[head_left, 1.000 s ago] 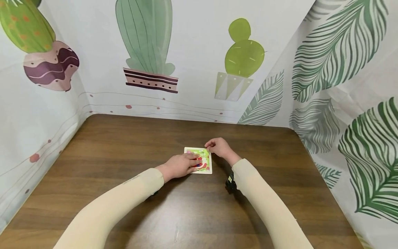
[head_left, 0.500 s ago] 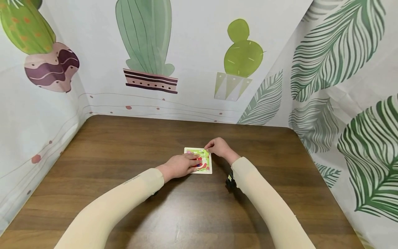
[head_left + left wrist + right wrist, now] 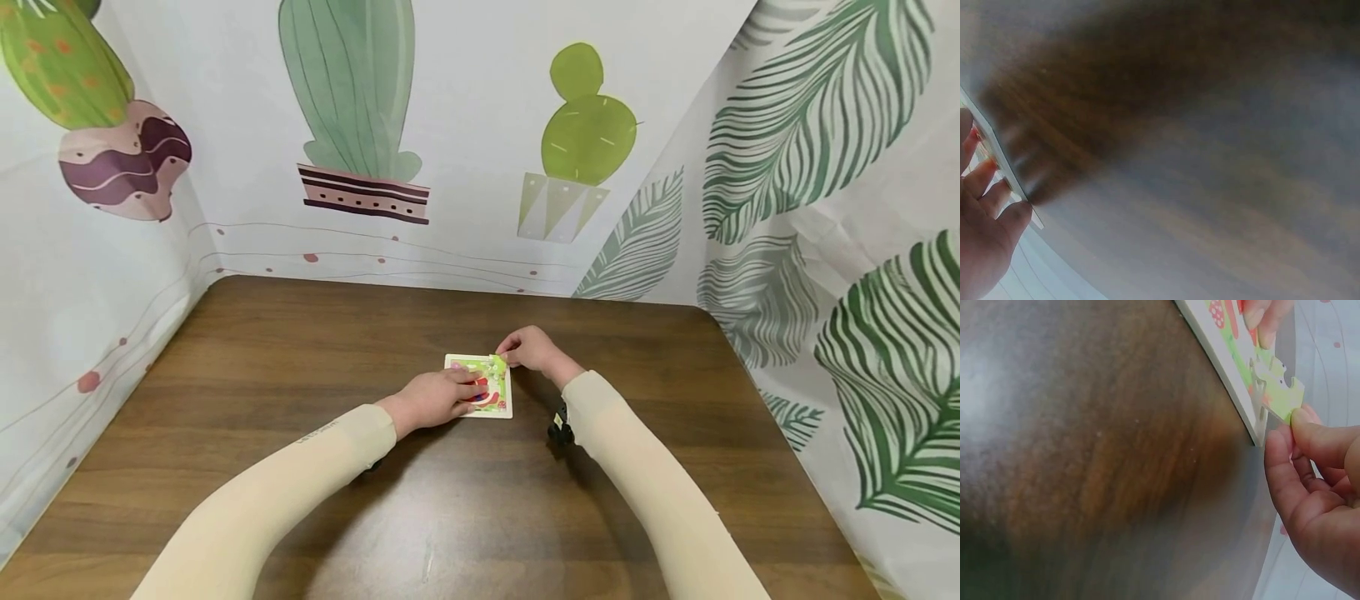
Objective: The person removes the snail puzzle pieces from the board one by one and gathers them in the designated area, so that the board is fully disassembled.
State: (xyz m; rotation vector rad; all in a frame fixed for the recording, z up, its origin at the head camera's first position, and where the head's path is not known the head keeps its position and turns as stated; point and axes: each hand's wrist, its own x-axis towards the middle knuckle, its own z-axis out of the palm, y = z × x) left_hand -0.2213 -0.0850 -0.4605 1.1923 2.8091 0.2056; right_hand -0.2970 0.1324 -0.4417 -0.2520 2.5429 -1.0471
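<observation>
A small square jigsaw puzzle with a pale frame (image 3: 1229, 378) lies on the table, its picture mostly green with red. My left hand (image 3: 431, 400) rests on its left part, fingers extended over the picture and hiding some of it. In the left wrist view, the fingers (image 3: 1013, 219) lie along the frame's edge. At the far right corner, my right hand (image 3: 531, 350) pinches a green jigsaw piece (image 3: 1285, 397) between thumb and fingertips. The piece is tilted up out of the frame's corner, where a bare gap shows under it.
The brown wood-grain table (image 3: 450, 517) spreads around the puzzle. A white cloth backdrop (image 3: 480, 167) printed with cacti and leaves rises behind and at both sides. A black wrist device (image 3: 559, 429) sits under the right sleeve.
The right hand has taken hold of the corner piece and raised it from the frame, shifting slightly. The left hand stays in place on the puzzle.
</observation>
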